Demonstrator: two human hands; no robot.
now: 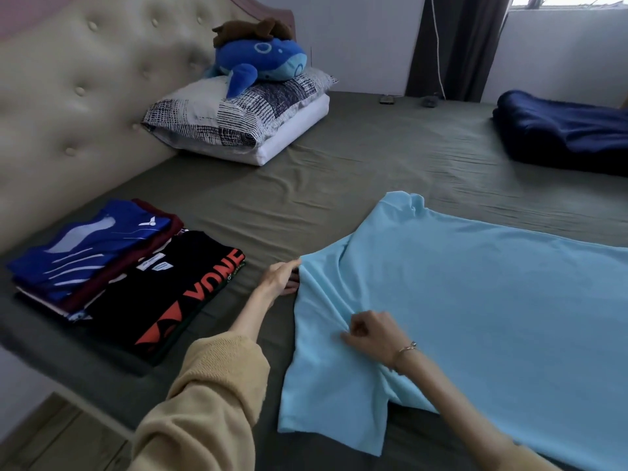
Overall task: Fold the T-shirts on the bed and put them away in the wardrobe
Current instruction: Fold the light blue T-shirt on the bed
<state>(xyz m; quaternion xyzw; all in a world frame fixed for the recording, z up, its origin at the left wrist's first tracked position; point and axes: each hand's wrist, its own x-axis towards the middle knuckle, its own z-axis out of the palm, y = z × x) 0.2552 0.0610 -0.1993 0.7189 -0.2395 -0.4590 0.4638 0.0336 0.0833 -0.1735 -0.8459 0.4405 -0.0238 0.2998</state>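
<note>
A light blue T-shirt (475, 300) lies spread flat on the olive bed sheet (339, 185), reaching off the right edge of the view. My left hand (280, 277) pinches the shirt's left edge near the shoulder. My right hand (372, 329) pinches a bunch of the fabric lower down, near the sleeve, and wrinkles run out from that spot. To the left lie folded shirts: a black one with orange lettering (176, 294), and a blue one (91, 243) on top of a maroon one (136, 263).
The tufted beige headboard (85, 96) runs along the left. Stacked pillows (238, 120) carry a blue plush whale (261, 62). A folded navy blanket (564, 130) lies at the far right. A dark curtain (455, 45) hangs behind the bed. Wooden floor (51, 436) shows at the lower left.
</note>
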